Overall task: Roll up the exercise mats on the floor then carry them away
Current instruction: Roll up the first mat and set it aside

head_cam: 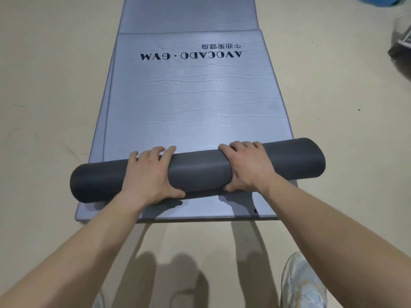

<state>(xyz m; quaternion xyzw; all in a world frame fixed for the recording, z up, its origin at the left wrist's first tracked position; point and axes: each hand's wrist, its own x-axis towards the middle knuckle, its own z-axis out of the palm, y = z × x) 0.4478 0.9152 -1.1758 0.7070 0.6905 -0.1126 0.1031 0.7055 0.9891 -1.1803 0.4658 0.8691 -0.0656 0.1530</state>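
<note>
A silvery-blue exercise mat (189,96) printed "AVOCADO · GYM" lies flat on the floor, stretching away from me. Its near end is wound into a dark grey roll (198,170) lying across the mat. My left hand (151,172) grips the roll left of centre, fingers curled over the top and thumb under the near side. My right hand (246,165) grips it right of centre the same way. A second mat (200,207) of the same colour lies underneath, its near edge showing below the roll. Another mat section (189,14) continues at the far end.
Beige floor (49,85) surrounds the mats on both sides. My white shoe (302,283) stands at the bottom right. A blue object (375,2) and a dark and white item (402,45) sit at the far right edge.
</note>
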